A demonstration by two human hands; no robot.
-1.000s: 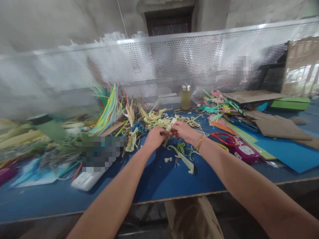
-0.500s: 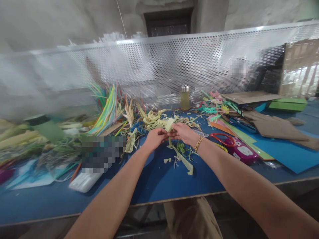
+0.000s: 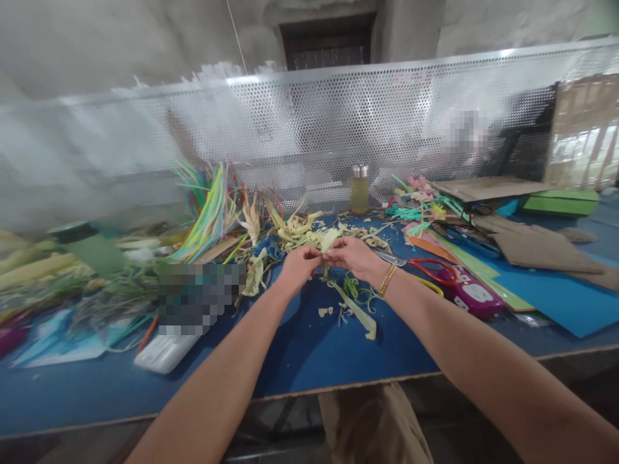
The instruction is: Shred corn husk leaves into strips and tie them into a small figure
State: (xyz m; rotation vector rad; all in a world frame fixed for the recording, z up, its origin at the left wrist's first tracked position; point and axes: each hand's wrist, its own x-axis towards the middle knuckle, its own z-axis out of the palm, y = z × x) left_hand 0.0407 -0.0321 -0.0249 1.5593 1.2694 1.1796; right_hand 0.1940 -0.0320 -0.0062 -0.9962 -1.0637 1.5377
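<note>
Between my hands a pale yellow-green piece of corn husk [image 3: 331,239] stands up above the fingertips. My left hand [image 3: 298,267] pinches it low down from the left. From the other side, my right hand [image 3: 358,259], with a gold bracelet at the wrist, has its fingers closed on the same piece. The fingers partly hide its lower end. A loose husk strip [image 3: 355,308] and green curled fibres [image 3: 355,287] lie just below the hands. Behind them is a heap of dry husk scraps [image 3: 302,229].
Red-handled scissors [image 3: 432,269] and a purple object [image 3: 476,293] lie right of my right wrist. Cardboard [image 3: 544,248] and blue sheets [image 3: 546,299] are farther right. Coloured stems [image 3: 207,209] and a phone-like white object [image 3: 167,351] sit left. A jar [image 3: 359,190] stands behind.
Both hands have shifted very slightly, staying at the same spot over the table. The upright end of the husk leans a little differently. Other things remain in place.
</note>
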